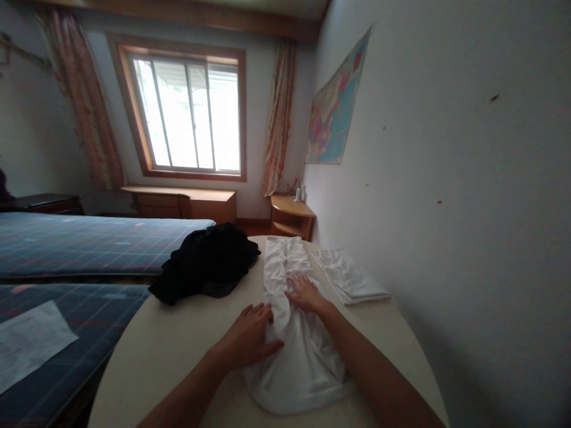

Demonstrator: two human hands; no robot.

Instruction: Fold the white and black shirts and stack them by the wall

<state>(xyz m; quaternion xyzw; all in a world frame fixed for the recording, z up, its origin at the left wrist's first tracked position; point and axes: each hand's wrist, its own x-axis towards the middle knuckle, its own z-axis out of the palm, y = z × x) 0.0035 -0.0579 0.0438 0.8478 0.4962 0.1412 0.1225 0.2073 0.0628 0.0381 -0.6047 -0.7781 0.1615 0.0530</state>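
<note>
A white cloth garment (303, 380) lies lengthwise on the round pale table (178, 362), its far part folded into a narrow strip and its near end spread wide with creases. On its left edge rests my left hand (250, 337), fingers stretched out and thumb apart. My right hand (304, 292) lies flat on the middle of the cloth, fingers spread. Neither hand grips anything that I can see. To the right of the cloth is a folded white garment (350, 276). A crumpled black garment (209, 261) is heaped at the table's far left.
Two beds with blue plaid mattresses (98, 244) stand to the left, with a paper sheet (35, 339) on the nearer one. The white wall (468, 249) runs close along the right. A desk (214, 202) and a corner shelf (292, 206) stand beyond the table.
</note>
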